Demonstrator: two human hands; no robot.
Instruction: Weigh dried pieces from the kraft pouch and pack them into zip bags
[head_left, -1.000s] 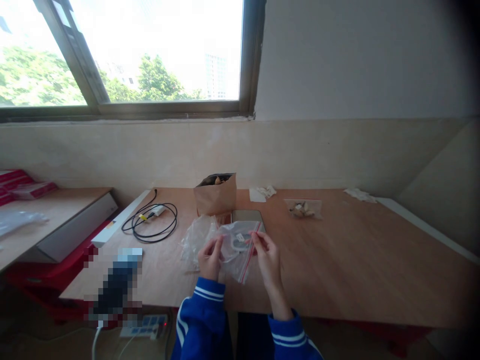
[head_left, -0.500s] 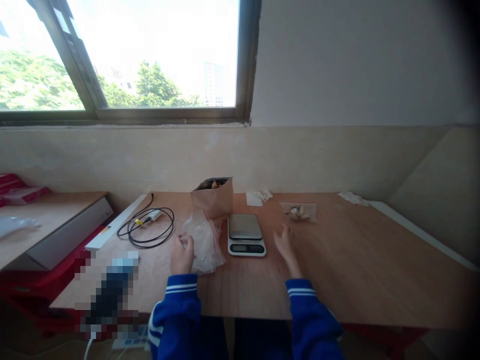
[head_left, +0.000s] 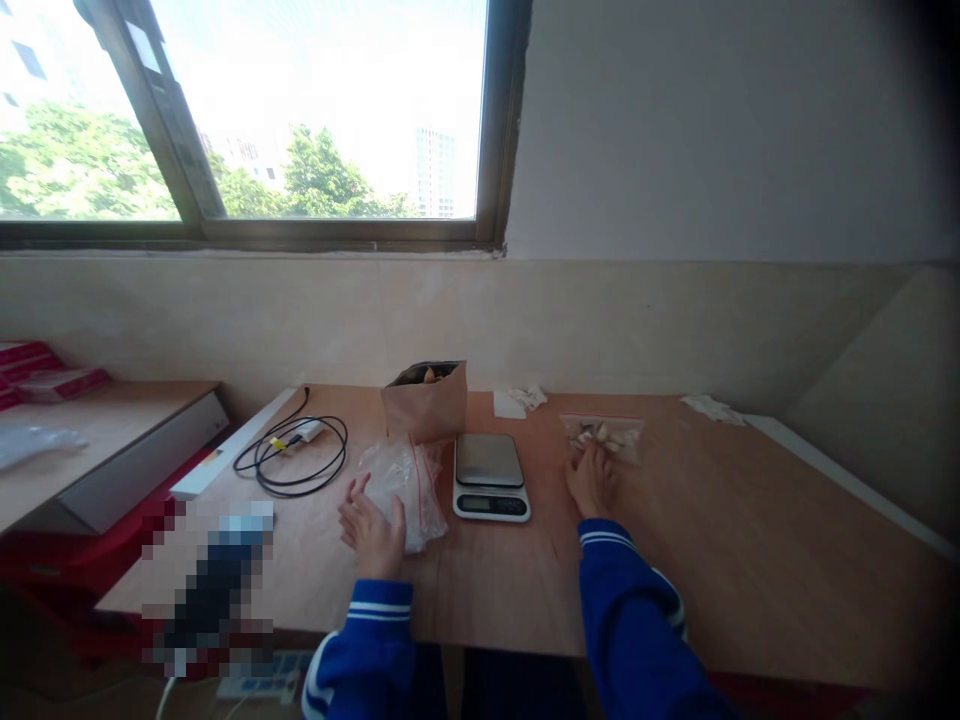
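My left hand (head_left: 373, 532) has its fingers spread and holds nothing; it is over the near left edge of a pile of clear zip bags (head_left: 409, 490) with red seal strips. My right hand (head_left: 592, 482) reaches out to a filled zip bag (head_left: 628, 435) that holds several pale, dried-looking pieces. Its fingers are stretched over the bag's near side, and they appear to touch it without gripping. Between my hands lies a white kitchen scale (head_left: 491, 478) with a metal plate and nothing on it. Behind the pile stands an open brown paper bag (head_left: 426, 408) with brownish pieces inside.
A coiled black cable (head_left: 259, 480) lies at the left, close to a white adapter (head_left: 309, 430). A pixelated dark object (head_left: 217, 590) is at the table's front left corner. Crumpled white tissues (head_left: 531, 398) lie by the wall, more (head_left: 712, 408) at the back right.
My right hand has moved forward and right from beside the scale onto the filled zip bag. My left hand has opened its fingers and shifted slightly nearer to me.
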